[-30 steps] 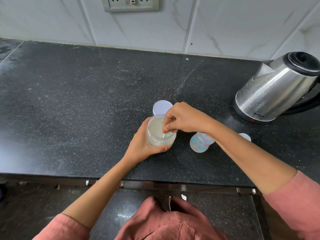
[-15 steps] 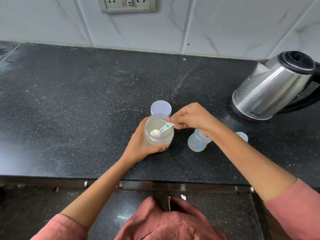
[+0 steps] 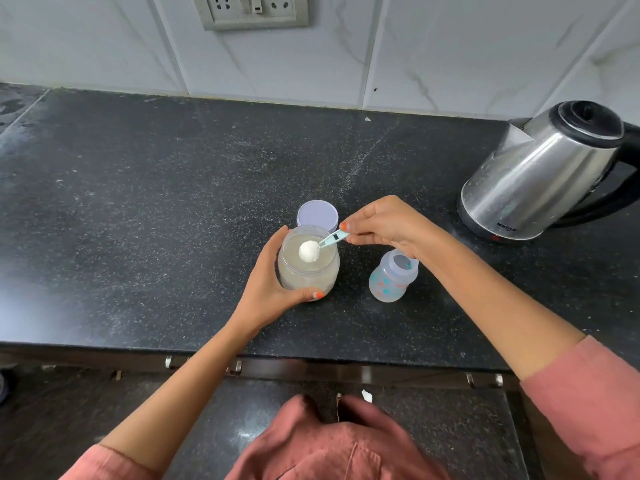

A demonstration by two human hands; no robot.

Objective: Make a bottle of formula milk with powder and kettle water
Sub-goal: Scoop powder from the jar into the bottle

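A clear jar of pale formula powder stands open on the black counter, and my left hand wraps around its side. My right hand pinches the handle of a small light-blue scoop. The scoop's bowl is heaped with white powder and hangs over the jar's mouth. To the right of the jar stands an open baby bottle with coloured print, partly behind my right wrist. A steel kettle with a black lid and handle stands at the far right.
The jar's lilac lid lies flat just behind the jar. A wall socket plate sits on the tiled wall above. The counter's front edge runs just below my forearms.
My right hand has lifted the scoop out of the powder: first its fingers were down in the jar, now the heaped scoop is raised over the jar's mouth. My left hand kept hold of the jar.
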